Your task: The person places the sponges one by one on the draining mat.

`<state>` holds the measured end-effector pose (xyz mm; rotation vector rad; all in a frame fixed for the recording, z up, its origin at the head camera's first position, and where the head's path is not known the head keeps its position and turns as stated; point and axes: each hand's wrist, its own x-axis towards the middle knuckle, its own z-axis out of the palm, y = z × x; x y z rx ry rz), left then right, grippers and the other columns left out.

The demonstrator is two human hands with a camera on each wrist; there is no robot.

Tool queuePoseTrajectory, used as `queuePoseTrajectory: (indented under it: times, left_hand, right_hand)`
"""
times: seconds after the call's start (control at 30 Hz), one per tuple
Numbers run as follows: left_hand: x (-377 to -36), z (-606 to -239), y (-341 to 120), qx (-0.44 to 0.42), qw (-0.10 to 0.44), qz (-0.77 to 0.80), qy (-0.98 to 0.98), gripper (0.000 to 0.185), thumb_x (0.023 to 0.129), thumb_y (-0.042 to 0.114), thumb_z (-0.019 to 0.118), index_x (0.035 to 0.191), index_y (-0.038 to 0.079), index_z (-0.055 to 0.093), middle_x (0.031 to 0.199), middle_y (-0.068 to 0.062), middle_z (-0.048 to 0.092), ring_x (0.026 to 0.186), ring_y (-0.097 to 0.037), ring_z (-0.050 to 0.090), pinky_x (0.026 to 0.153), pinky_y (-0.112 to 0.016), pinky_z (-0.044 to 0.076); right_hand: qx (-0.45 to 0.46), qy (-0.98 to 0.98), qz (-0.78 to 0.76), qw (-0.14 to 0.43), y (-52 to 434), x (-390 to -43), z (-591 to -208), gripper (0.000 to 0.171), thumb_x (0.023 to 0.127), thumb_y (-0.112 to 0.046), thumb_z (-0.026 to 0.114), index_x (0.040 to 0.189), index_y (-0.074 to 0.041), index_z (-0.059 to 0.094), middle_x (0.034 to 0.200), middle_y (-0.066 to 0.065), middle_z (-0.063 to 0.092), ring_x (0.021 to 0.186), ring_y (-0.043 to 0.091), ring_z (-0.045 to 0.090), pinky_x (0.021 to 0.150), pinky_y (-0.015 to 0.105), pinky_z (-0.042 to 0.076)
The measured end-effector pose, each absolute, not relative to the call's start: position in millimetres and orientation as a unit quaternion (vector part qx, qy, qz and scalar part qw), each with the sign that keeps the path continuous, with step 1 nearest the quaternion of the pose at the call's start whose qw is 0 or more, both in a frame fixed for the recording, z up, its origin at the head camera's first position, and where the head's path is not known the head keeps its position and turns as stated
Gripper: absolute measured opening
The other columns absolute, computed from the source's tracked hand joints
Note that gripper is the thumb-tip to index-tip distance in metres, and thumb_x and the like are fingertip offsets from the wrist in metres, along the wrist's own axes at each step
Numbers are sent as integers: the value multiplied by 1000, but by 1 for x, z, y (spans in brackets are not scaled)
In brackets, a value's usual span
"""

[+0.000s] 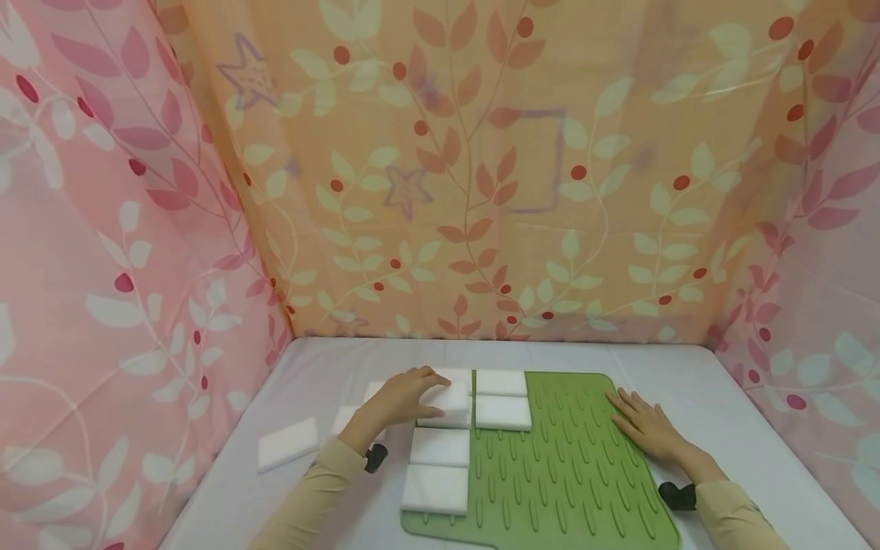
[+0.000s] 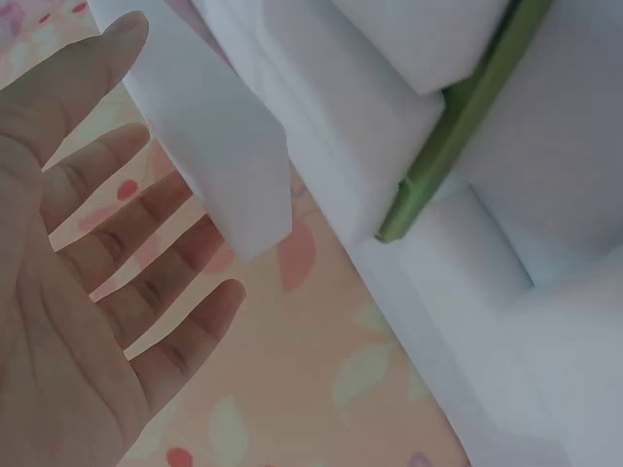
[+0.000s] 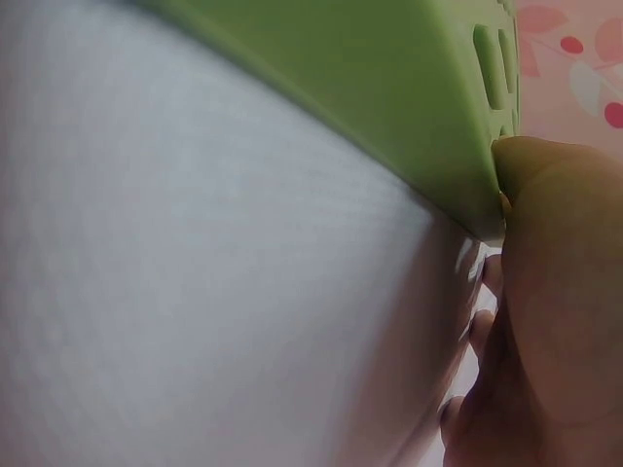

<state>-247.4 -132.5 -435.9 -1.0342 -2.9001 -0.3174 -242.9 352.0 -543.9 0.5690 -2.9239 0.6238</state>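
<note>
My left hand holds a white rectangular block between thumb and fingers, over the left column on a green ridged mat. In the left wrist view a narrow gap parts this block from the white row beside it. Fingertips are partly hidden behind the block. White blocks lie along the mat's left side, and two more sit at its far edge. My right hand rests with straight fingers at the mat's right edge, its thumb touching the rim.
A loose white block lies on the white table at the left. Others are partly hidden behind my left arm. Patterned curtains enclose the table at the back and both sides.
</note>
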Motion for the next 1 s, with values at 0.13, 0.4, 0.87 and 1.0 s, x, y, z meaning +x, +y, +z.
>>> queuePoseTrajectory:
  times: [0.13, 0.4, 0.87, 1.0]
  left_hand:
    - [-246, -433, -123, -344, 19, -101, -933, 53, 80, 45, 67, 126, 22, 56, 118, 1, 57, 107, -20, 56, 87, -39, 48]
    - [-249, -435, -107, -372, 30, -83, -924, 53, 80, 47, 67, 126, 23, 57, 117, 2, 57, 103, -17, 57, 84, -35, 49]
    - [-245, -445, -77, -394, 48, -63, -916, 56, 77, 59, 63, 124, 29, 57, 115, 6, 58, 100, -14, 56, 77, -30, 48]
    - [-243, -446, -67, -407, 52, -60, -910, 57, 77, 61, 62, 124, 29, 58, 113, 7, 57, 98, -13, 56, 76, -29, 48]
  right_hand:
    - [188, -960, 203, 51, 353, -244, -546, 52, 96, -31, 47, 140, -5, 39, 144, 29, 30, 129, 53, 23, 96, 72, 11]
    - [187, -960, 201, 51, 354, -245, -547, 52, 96, -32, 46, 141, -6, 38, 144, 28, 29, 129, 53, 23, 96, 72, 11]
    - [184, -961, 201, 49, 352, -243, -544, 52, 96, -31, 47, 140, -4, 39, 144, 28, 30, 129, 53, 23, 96, 72, 11]
    - [184, -961, 201, 52, 353, -243, -545, 52, 96, -31, 47, 140, -5, 39, 144, 28, 30, 129, 53, 23, 96, 72, 11]
